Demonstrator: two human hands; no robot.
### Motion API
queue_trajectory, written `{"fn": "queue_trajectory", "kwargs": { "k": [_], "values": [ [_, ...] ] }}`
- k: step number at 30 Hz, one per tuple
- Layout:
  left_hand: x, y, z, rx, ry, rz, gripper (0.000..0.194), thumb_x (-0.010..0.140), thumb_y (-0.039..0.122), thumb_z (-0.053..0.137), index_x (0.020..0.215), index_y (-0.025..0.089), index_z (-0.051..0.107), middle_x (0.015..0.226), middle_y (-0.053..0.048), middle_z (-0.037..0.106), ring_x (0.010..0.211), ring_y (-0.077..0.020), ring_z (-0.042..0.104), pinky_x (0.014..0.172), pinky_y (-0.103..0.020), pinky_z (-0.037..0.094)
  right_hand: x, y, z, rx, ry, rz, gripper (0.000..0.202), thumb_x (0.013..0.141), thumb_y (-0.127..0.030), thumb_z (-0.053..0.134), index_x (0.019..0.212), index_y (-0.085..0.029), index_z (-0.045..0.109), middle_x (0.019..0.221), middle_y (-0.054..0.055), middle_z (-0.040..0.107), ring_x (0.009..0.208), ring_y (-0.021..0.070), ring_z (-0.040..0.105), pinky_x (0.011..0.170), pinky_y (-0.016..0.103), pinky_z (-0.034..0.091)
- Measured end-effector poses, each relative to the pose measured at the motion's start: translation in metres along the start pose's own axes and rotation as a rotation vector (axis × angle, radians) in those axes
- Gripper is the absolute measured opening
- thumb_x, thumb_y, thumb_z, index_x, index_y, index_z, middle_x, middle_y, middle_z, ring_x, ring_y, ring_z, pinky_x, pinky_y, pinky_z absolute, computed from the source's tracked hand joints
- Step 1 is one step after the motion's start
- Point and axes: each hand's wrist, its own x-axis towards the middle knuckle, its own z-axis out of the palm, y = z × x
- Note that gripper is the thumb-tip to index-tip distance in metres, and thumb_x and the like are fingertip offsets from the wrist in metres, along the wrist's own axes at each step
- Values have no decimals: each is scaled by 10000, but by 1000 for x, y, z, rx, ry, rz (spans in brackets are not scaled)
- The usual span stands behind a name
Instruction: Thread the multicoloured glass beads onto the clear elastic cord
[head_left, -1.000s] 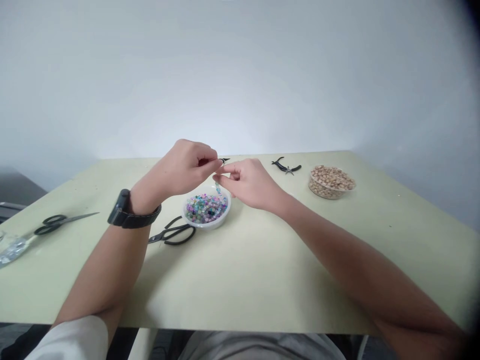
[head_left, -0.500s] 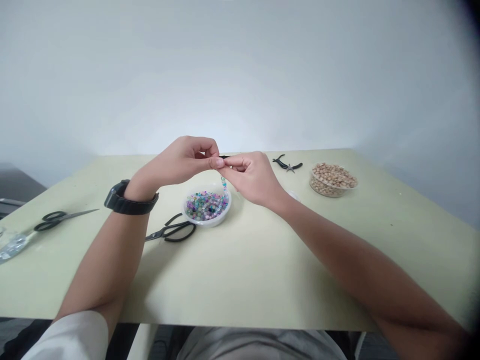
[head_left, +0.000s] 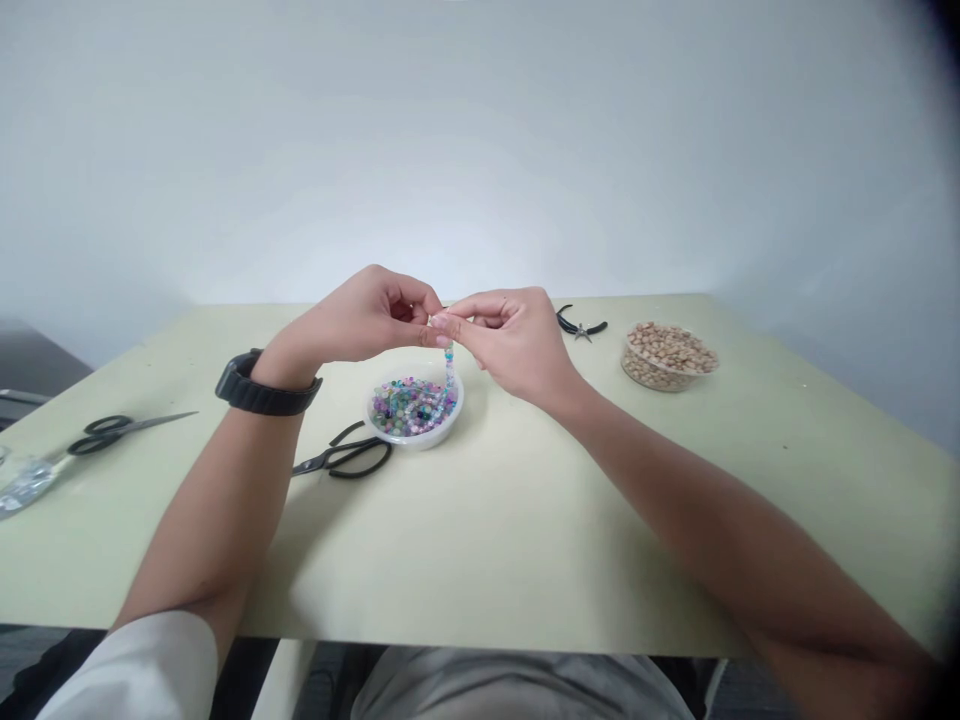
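Observation:
My left hand [head_left: 367,315] and my right hand [head_left: 517,335] meet fingertip to fingertip above a white bowl [head_left: 424,440] of small coloured beads. From between their pinched fingers a string of beads [head_left: 449,370] hangs down into the bowl. Both hands are closed at its upper end; which fingers bear on the string is hard to tell. A black band [head_left: 266,390] circles my left wrist.
Black-handled scissors [head_left: 352,457] lie against the bowl's left side, another pair [head_left: 112,432] at the far left near a clear plastic bag [head_left: 28,482]. Behind my right hand are black pliers [head_left: 583,328]; a tub of tan beads [head_left: 667,358] stands right of them.
My right hand has shifted slightly, its fingertips now overlapping my left thumb. More of the hanging bead string shows, and the dark piece between the fingers is mostly hidden.

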Motion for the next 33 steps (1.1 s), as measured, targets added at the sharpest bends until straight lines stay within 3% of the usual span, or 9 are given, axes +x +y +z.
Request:
{"fn": "queue_trajectory", "kwargs": {
  "k": [11,19,33],
  "values": [
    [0,-4,3,23,-42,62,275,839,442,744,898,175,758,636,7,495,562,-96,389,510,-244,290,-1,-4,-1,11,-3,-24,417,851,-574,751,771,-166,792,536,-21,495,506,94,338,481,282,243],
    [0,-4,2,46,36,29,307,835,484,730,812,179,750,617,1,452,557,-96,338,517,-274,255,0,-1,-2,14,11,-26,432,853,-612,742,820,-184,790,531,-36,425,515,103,300,500,294,234],
    [1,-5,4,65,29,10,321,855,486,694,809,171,735,616,2,439,545,-89,313,540,-281,229,1,5,0,-19,-63,-10,129,938,-331,672,886,-214,675,517,-78,361,503,113,403,555,281,359]
  ]
}}
